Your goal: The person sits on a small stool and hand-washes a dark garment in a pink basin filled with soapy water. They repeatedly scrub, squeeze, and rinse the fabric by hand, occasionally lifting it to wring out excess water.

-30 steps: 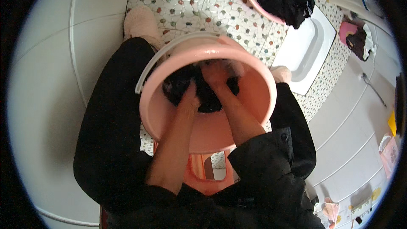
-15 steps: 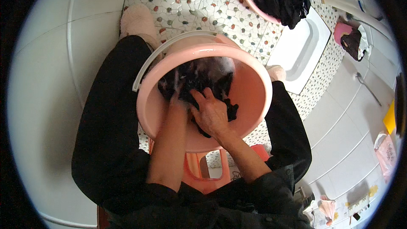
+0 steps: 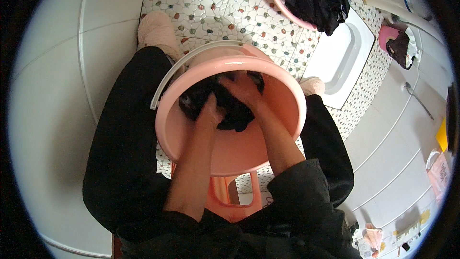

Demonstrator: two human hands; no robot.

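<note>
A pink bucket (image 3: 282, 105) with a pale handle stands tilted between my knees, its mouth toward me. Inside it lies a dark, wet piece of clothing (image 3: 235, 115), bunched up. My left hand (image 3: 211, 110) is closed on the near left part of the cloth, thumb showing and the other fingers hidden in the folds. Farther in, my right hand (image 3: 242, 88) presses on the cloth near the bucket's far wall. Its fingers are blurred and partly sunk in the dark fabric, so their grip is unclear.
Beyond the bucket, a pink basin (image 3: 280, 7) holds dark clothes (image 3: 316, 0). A white squat toilet (image 3: 340, 62) is set in the pebble-patterned floor (image 3: 201, 5) at right. Beneath the bucket's near side is an orange-pink stool (image 3: 232, 206). A pale wall (image 3: 52, 91) runs along the left.
My right hand has moved farther into the bucket, from the near part of the cloth toward the far wall. The cloth is bunched differently, and the white suds seen before hardly show.
</note>
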